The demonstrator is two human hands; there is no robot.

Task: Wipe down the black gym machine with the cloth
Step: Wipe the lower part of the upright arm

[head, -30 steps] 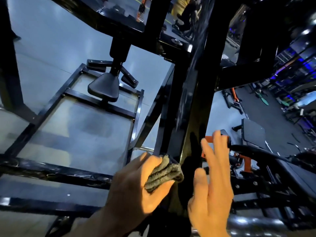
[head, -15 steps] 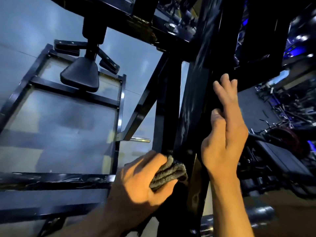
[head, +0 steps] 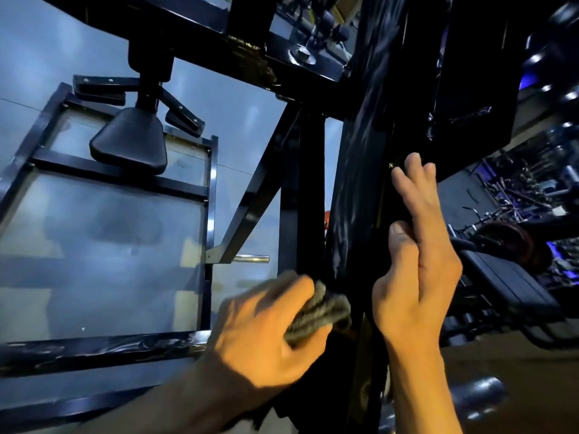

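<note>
Mostly hidden in the left hand [head: 266, 333], a blurred cloth [head: 319, 317].

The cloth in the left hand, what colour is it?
Dark grey cloth, ribbed folds, seen in the head view.

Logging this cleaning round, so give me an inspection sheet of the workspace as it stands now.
Surface: glossy black upright post of the gym machine, streaky reflections along it.
Job's things: grey cloth, bunched, pressed against the post's lower part.
Clutter: nothing seen.
Hands: left hand grips the cloth; right hand rests with straight fingers on the post's right edge, holding nothing.
Cables: nothing seen.
Surroundings: black padded seat on a stem, black floor frame over a pale grey floor, chrome peg on a brace, more gym equipment in the dim right background.
</note>
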